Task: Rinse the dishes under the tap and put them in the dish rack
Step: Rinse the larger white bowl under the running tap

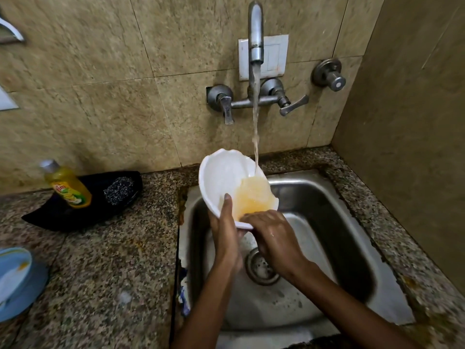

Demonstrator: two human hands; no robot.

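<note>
A person rinses a white bowl under a running tap, holding it tilted over the back left corner of a steel sink. The left hand grips the bowl's near rim, thumb laid inside and fingers hidden beneath. The right hand bends over the lower edge with its fingertips in the bowl, seemingly rubbing at the residue; whether it also clasps the rim cannot be told. The stream of water lands at the bowl's far right side, where a pool of orange-tinted water has gathered.

On the granite worktop, a bottle of yellow dish soap and a scouring pad sit on a dark tray by the back wall. A stack of blue plates lies at the worktop's left edge, only partly in view.

Judging by the coloured water, the bowl is not yet clean and the rinse is midway at best. The plates appear to be waiting their turn. No dish rack is in view, so how many dishes have been put away cannot be told.
</note>
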